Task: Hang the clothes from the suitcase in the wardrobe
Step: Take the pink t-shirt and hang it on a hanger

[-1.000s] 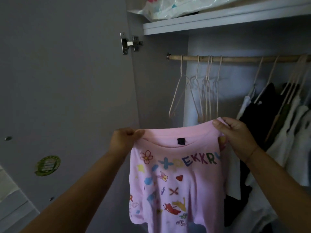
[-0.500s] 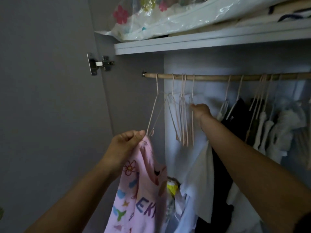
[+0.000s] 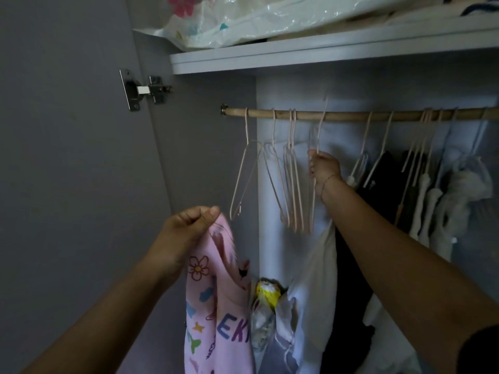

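My left hand point(image 3: 186, 228) pinches the shoulder of a pink printed T-shirt point(image 3: 216, 306), which hangs down limp in front of the open wardrobe. My right hand point(image 3: 322, 168) grips a pale pink hanger point(image 3: 317, 141) just below its neck, with the hook raised level with the wooden rail point(image 3: 337, 115). Several empty pink hangers point(image 3: 270, 171) hang on the rail to the left of that hand. The suitcase is out of view.
Black and white clothes point(image 3: 421, 184) hang on the right part of the rail. A shelf point(image 3: 297, 54) above carries a plastic-wrapped bundle point(image 3: 243, 20). The open wardrobe door point(image 3: 67, 157) stands at the left. Bags point(image 3: 267, 295) sit low inside.
My right hand let go of the T-shirt, reached in and took hold of a hanger, lifting it at the rail. The shirt now hangs from my left hand alone.
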Motion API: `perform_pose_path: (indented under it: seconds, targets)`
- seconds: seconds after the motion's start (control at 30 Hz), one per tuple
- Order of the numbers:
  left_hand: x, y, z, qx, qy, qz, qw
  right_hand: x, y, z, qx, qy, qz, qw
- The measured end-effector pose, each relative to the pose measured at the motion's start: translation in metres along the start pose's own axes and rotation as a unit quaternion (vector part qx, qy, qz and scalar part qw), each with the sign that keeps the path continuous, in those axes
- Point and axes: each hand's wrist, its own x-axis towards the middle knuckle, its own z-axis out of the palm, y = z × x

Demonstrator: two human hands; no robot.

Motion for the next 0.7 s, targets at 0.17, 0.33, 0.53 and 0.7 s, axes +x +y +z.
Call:
perform_pose_path:
  seconds: [0.17,0.33,0.53,0.7]
  targets:
    - [-0.01,-0.011,0.0,0.001,-0.007,-0.009,1.0,-0.074,-0.009,-0.022,0.024,-0.041,-0.047,0.998]
    - [-0.035,-0.007,-0.001,-0.04,-0.023,-0.007,0.999,-0.179,-0.012,-0.064,0.032,-0.062,-0.08,0.994]
    - [-0.082,0.011,-0.01,-0.063,-0.05,0.002,0.997,-0.247,-0.023,-0.088,-0.014,-0.057,-0.053,0.997]
    - [-0.14,0.024,-0.019,-0.048,-0.054,0.009,0.997,-0.313,-0.022,-0.1,-0.061,-0.055,-0.048,0.995]
